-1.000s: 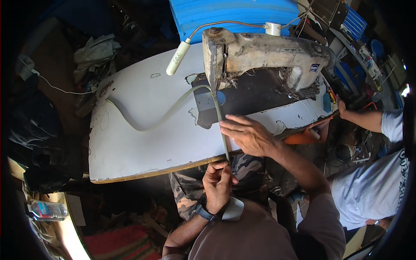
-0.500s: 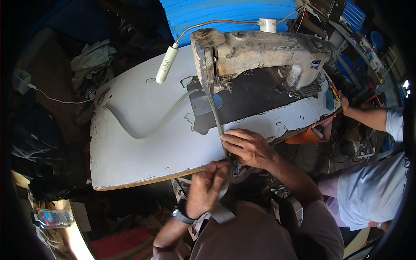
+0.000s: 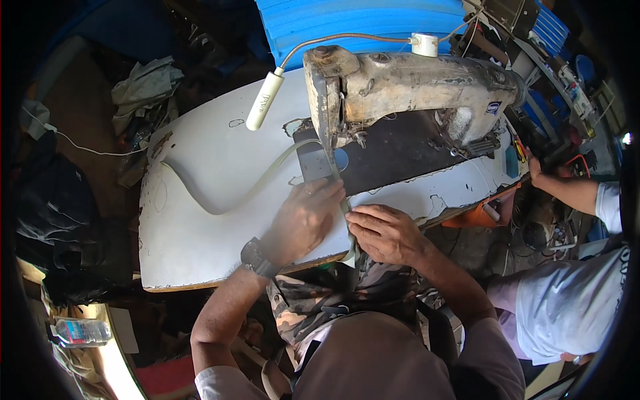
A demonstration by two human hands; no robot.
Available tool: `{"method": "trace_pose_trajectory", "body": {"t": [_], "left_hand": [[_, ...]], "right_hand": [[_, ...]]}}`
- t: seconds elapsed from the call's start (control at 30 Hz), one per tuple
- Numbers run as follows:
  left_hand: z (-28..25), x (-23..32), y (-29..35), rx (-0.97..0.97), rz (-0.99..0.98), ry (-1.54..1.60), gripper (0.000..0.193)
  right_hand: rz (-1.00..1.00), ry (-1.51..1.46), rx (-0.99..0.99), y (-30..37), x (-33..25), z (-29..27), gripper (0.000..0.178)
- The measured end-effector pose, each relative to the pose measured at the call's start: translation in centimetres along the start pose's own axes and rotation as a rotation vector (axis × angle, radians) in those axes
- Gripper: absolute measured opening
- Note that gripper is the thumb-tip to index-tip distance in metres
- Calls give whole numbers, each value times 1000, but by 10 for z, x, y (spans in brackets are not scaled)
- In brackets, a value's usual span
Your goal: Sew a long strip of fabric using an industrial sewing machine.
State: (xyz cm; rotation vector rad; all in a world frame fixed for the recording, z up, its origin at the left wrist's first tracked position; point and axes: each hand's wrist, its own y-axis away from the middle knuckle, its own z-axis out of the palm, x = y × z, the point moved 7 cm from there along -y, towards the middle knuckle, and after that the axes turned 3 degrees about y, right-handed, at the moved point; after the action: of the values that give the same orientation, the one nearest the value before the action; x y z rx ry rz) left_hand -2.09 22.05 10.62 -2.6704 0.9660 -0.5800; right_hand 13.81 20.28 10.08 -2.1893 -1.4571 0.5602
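Observation:
A long grey-green fabric strap runs under the needle end of an old, stained sewing machine. One length of it curves over the white tabletop to the left; the other comes toward me and drops past the front edge. My left hand, with a watch at the wrist, is slightly blurred, its fingertips closed on the strap just in front of the needle area. Nearer to me, my right hand pinches the same strap between thumb and fingers beside the table edge.
A white tube lamp on a bent metal neck hangs over the worn white tabletop. Blue stacked sheets lie behind the machine. At the right, another person's hand rests by the table's end. A plastic bottle lies lower left.
My left hand has moved up and away from me, from below the table edge to the strap near the needle. My right hand keeps its pinch on the strap, slightly lower.

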Motion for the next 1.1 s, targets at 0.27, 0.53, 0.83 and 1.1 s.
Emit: {"method": "trace_pose_trajectory", "body": {"t": [0.27,0.53,0.83,1.1], "left_hand": [[-3,-5,-3,-42,-42,12,54],[-1,-4,-3,-65,-69,-9,58],[1,-14,-10,-53,-87,-29,57],[8,-7,-9,-51,-53,-78,50]], "right_hand": [[4,12,-1,2,-3,-1,29],[37,40,-56,1,-1,-1,32],[74,50,-71,-6,9,1,33],[141,36,-70,-13,22,4,31]]}}
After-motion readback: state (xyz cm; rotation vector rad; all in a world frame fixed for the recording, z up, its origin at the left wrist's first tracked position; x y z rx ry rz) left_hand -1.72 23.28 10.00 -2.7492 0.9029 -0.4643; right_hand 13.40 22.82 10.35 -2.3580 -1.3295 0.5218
